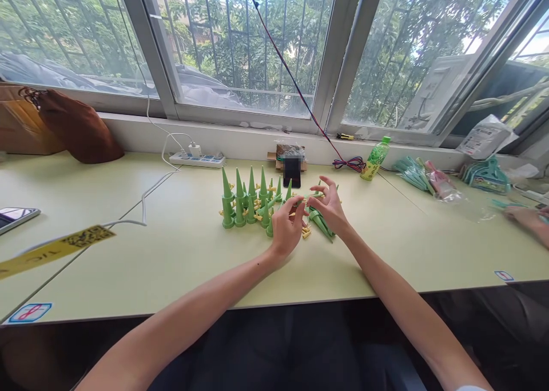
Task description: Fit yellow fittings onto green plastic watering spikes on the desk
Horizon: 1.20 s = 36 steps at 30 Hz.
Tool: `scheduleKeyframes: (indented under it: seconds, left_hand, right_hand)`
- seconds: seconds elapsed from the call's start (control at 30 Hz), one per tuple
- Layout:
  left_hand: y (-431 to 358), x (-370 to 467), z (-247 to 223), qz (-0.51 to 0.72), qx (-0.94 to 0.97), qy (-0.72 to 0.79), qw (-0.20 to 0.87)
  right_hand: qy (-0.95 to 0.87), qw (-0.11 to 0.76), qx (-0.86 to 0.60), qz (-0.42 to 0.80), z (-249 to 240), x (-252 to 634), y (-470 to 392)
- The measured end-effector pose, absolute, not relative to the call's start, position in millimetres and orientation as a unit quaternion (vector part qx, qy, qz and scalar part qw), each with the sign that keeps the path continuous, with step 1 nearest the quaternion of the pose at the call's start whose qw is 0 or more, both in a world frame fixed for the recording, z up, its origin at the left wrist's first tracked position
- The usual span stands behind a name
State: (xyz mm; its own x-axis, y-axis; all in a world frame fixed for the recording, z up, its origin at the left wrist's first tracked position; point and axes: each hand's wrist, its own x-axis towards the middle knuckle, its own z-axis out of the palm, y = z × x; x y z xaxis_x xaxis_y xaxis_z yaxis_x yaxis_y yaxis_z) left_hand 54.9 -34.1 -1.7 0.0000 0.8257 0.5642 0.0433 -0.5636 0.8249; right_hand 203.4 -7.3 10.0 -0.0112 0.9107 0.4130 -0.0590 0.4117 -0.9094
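Note:
Over the table, my left hand (287, 226) is closed in a pinch, its fingertips nearly meeting those of my right hand (329, 209). My right thumb and forefinger are also pinched, while its other fingers are raised. Something thin and greenish shows between the two hands, too small to name. Left of them, several pointed green plastic cones (227, 215) with wide collars stand upright in rows. Small yellow pieces stick out among the cones, and a few loose yellow pieces (306, 231) lie below my hands. Under my right hand, more green cones (321, 225) lie on their sides, partly hidden.
Behind the cones, a dark phone (292, 172) leans on a small box. A power strip (197, 159), a green bottle (374, 159) and a brown bag (79, 127) line the window side. A white cable (144, 208) crosses the left. Another person's hand (529, 220) is at far right.

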Motion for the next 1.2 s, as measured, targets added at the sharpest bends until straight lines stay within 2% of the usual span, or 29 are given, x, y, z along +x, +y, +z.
scheduleKeyframes:
  seconds: [0.43,0.83,0.97,1.2]
  left_hand:
    - [-31.6,55.9,-4.4,0.604,0.611,0.347,0.377]
    - [-28.5,59.6,-13.2,0.604,0.581,0.339,0.428]
    - [-29.1,58.3,-11.3,0.609,0.591,0.352,0.395]
    - [-31.8,57.5,-8.2,0.59,0.666,0.385,0.244]
  right_hand:
    - [-0.541,0.632,-0.37,0.414,8.6,201.2,-5.4]
    - [-0.563,0.601,-0.358,0.441,6.7,201.3,-5.2]
    - [-0.57,0.577,-0.372,0.451,10.6,199.8,-8.9]
    - [-0.61,0.539,-0.382,0.439,12.1,198.5,-9.9]
